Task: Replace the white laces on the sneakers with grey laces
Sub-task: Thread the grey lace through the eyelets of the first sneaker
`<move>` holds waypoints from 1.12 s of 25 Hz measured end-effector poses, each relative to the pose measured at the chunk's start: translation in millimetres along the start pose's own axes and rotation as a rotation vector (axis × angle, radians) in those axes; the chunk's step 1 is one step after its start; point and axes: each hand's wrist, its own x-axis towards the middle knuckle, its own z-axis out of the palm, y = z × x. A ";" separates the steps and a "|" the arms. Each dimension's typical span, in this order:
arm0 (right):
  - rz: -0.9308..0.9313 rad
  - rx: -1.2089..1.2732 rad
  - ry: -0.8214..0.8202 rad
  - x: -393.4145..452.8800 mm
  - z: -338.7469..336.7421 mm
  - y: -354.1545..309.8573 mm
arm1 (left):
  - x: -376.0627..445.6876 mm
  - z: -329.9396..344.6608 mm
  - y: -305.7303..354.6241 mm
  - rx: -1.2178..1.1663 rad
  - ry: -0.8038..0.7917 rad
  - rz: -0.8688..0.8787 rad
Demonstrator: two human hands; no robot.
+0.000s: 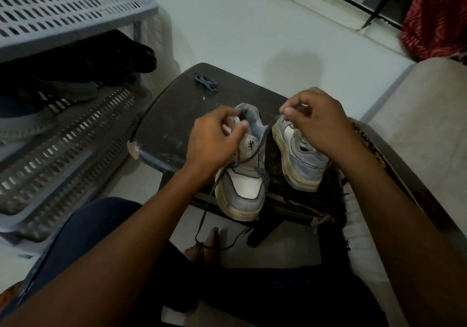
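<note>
While the lace [255,153] trails off the stool [161,134] toward the floor, the left hand [214,134] grips the near sneaker [249,185] at its collar. Right hand [313,117] pinches the lace above the far sneaker [303,165]; a spare lace [206,83] sits beyond.

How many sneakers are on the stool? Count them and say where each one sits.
2. One sneaker stands at the stool's near edge under the left hand, laced partway with a dark lace. The other sneaker is to its right, partly behind the right hand.
</note>
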 end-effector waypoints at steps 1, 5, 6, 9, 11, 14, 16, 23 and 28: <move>-0.037 -0.050 0.002 -3.7 -2.4 -10.9 | 0.0 -2.7 9.3 -0.189 -0.022 0.057; -0.111 -0.069 0.054 -22.4 -0.8 -28.0 | -12.5 -5.3 31.9 -0.512 -0.220 0.155; -0.122 -0.057 0.063 -28.1 2.9 -27.4 | -15.9 -5.0 32.5 -0.494 -0.218 0.147; -0.048 0.050 0.074 -44.9 16.6 -15.0 | -20.1 -6.2 27.5 -0.417 -0.242 0.098; 0.067 0.195 0.050 -58.9 26.1 -7.2 | -22.3 -7.1 26.2 -0.352 -0.275 0.085; 0.102 0.296 0.071 -75.7 35.7 -1.1 | -27.7 -0.9 23.1 -0.221 -0.338 0.110; 0.110 0.367 0.147 -80.5 38.7 2.6 | -29.5 4.8 18.4 -0.196 -0.340 0.129; 0.496 0.201 -0.074 -99.8 84.7 45.2 | -27.2 13.8 -2.4 -0.233 -0.312 -0.050; 0.473 0.013 -0.092 -99.7 95.2 47.8 | -27.9 19.5 -11.6 -0.195 -0.319 -0.100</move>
